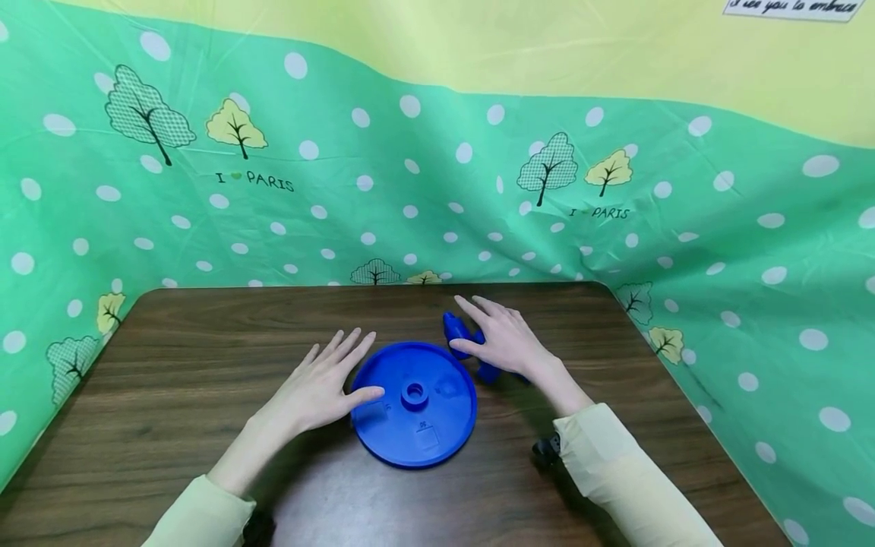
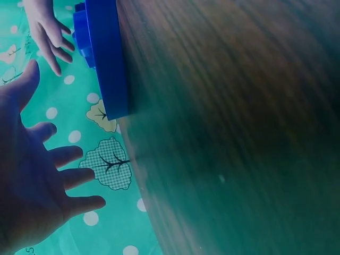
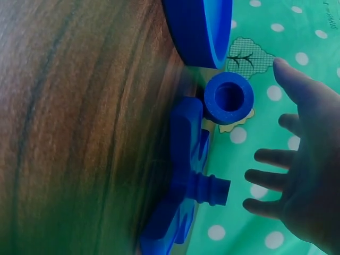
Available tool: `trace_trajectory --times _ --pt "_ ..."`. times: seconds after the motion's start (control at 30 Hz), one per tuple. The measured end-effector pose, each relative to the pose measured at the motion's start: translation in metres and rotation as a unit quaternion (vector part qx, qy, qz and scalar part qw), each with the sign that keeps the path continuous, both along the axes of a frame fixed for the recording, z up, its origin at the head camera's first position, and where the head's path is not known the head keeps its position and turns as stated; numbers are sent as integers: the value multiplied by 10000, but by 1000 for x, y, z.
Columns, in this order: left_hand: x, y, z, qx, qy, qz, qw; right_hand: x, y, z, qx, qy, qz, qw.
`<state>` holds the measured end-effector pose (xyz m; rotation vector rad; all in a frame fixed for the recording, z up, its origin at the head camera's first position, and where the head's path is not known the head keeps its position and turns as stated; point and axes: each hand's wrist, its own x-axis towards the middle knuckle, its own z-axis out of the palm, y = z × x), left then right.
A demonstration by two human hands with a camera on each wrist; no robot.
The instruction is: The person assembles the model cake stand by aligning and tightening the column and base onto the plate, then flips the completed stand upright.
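Observation:
A round blue plastic disc (image 1: 437, 433) lies flat, with a raised rim and a ringed hub at its centre. My left hand (image 1: 314, 393) hovers at its left edge, fingers spread and thumb over the disc in the head view. Over on the right, my right hand (image 1: 509, 339) is held with loose, spread fingers above two smaller blue parts, which it partly covers in the head view. One is a hollow tube-like piece (image 3: 212, 102), its round opening facing the right wrist camera. Beside it lies a flat piece with arms (image 3: 183, 159) and a ribbed peg standing out from it.
Everything lies on a dark wood-grain table (image 1: 205, 357). A green and yellow curtain (image 1: 410, 182) with dots and trees hangs behind it and along its sides. Small black devices show at both sleeve cuffs, the right one (image 1: 547, 450) more plainly.

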<state>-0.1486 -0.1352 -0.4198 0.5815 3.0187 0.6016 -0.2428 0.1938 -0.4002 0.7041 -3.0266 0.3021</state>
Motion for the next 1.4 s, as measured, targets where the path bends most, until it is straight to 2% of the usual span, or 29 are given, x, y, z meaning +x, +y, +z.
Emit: trace_trajectory --times 0.37,0.67,0.87,1.4 --pt "2 1 -2 -71 -302 -60 9995 -1 -2 -4 92 -81 174 9998" --pt "4 -3 -4 -92 -842 -185 9962 -5 -4 -11 164 -151 460 9987" --pt "6 -5 -6 -123 -1159 -262 9928 -6 -4 -14 192 -347 555 9977" --pt "11 -5 -5 -199 -1380 -257 9899 -8 -10 -16 172 -653 595 9959"
